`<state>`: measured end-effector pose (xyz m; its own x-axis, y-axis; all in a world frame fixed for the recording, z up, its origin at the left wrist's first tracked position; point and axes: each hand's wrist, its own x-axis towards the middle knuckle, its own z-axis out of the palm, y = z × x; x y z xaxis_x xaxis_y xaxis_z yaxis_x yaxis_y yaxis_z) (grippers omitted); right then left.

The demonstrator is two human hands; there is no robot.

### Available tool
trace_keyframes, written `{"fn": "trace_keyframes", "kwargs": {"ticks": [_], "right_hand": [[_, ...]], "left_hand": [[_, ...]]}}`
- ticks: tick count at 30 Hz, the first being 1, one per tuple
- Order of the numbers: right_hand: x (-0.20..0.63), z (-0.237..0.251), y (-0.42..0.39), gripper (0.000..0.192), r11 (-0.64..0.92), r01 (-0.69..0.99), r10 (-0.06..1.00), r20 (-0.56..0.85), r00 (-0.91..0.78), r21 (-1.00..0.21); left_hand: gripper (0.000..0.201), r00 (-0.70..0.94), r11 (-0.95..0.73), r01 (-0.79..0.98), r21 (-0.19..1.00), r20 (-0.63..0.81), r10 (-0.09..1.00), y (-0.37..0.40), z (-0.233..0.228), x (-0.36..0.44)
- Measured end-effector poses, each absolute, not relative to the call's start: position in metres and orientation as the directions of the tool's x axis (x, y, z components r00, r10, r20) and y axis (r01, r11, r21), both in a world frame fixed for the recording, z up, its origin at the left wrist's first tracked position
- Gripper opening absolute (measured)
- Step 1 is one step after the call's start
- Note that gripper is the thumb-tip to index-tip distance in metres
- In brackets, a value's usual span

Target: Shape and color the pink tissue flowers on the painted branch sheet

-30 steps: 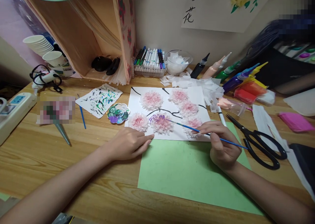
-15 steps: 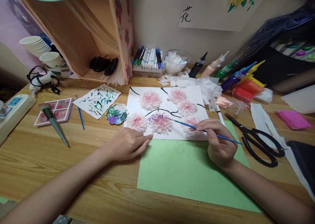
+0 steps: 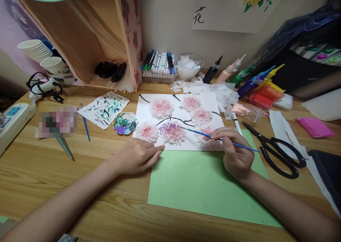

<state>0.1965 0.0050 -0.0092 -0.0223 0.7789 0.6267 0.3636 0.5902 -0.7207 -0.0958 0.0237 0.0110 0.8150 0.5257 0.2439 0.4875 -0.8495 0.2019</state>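
Broadly, one wooden tabletop (image 3: 53, 171) carries one green paper sheet (image 3: 197, 185), one white paper sheet (image 3: 213, 100) with six pink tissue-paper flowers (image 3: 162, 108), and one pair of black scissors (image 3: 277, 153). Right hand (image 3: 236, 155): grip pinched shut around one thin blue paintbrush (image 3: 202, 133), tip on the lower middle flower. Left hand (image 3: 137, 157): grip released, fingers flat at the white sheet's edge.

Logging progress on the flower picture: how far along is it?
Done: black branches and six pink tissue flowers sit on the white sheet. In hand: the right hand holds a thin blue brush, tip on the lower middle flower, which alone shows purple edging; the left hand rests flat at the sheet's lower edge. Left: the other five flowers show no purple.
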Motion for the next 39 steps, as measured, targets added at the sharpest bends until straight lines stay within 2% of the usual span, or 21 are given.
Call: {"fn": "trace_keyframes", "kwargs": {"ticks": [6,15,26,30,35,39], "right_hand": [[0.194,-0.007,0.007,0.022,0.571,0.385,0.772,0.634,0.049,-0.725],[0.199,-0.010,0.005,0.023,0.614,0.357,0.767,0.639,-0.059,-0.704],[0.196,-0.007,0.006,0.023,0.586,0.362,0.773,0.634,0.019,-0.725],[0.197,-0.008,0.005,0.022,0.591,0.362,0.774,0.633,-0.005,-0.721],[0.196,-0.007,0.006,0.023,0.560,0.399,0.786,0.618,0.023,-0.726],[0.195,-0.006,0.007,0.022,0.583,0.401,0.743,0.664,0.089,-0.706]], "left_hand": [[0.031,0.816,-0.849,0.484,0.210,0.241,0.525,0.024,0.010,-0.096],[0.032,0.815,-0.855,0.476,0.205,0.262,0.516,0.025,0.011,-0.095],[0.033,0.817,-0.858,0.477,0.192,0.263,0.513,0.024,0.012,-0.095],[0.033,0.816,-0.858,0.477,0.191,0.267,0.513,0.025,0.013,-0.095],[0.032,0.816,-0.858,0.484,0.173,0.264,0.514,0.024,0.011,-0.093],[0.028,0.817,-0.869,0.484,0.104,0.303,0.491,0.025,0.021,-0.098]]}}
